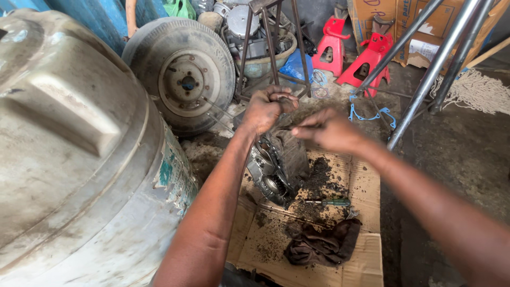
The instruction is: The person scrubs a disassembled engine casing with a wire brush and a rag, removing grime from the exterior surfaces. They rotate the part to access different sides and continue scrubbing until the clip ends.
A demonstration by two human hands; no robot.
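**Two forearms reach over a grimy engine part on cardboard**

Forearms enter from the bottom edge, both cut off above the elbow, and meet over a flattened cardboard sheet (366, 186) strewn with dark grit. Nearest on the sheet lies a crumpled brown rag (321, 244); just beyond it, at about 12 o'clock, rests a green-handled screwdriver (330, 202).

At the centre stands a greasy metal engine part (276, 165), its upper side draped in a dark cloth that hides much of its shape. Above it, the left hand (265, 109) is balled into a tight fist around a thin metal rod (215, 109), which runs out toward 9 o'clock; how the rod meets the part is hidden behind the fist. The right hand (329, 130), blurred, sits at 3 o'clock of the left, fingers pinched together on something small and dark that cannot be made out. The engine part lies directly below both hands, at 6 o'clock of the fist.

Filling the left side is a large, dirty plastic tank (79, 149), cut off by the frame. Farther off, at 11 o'clock, a worn wheel (180, 72) leans upright; red jack stands (366, 61) sit at 1 o'clock, and metal poles (425, 79) slant across the upper right.
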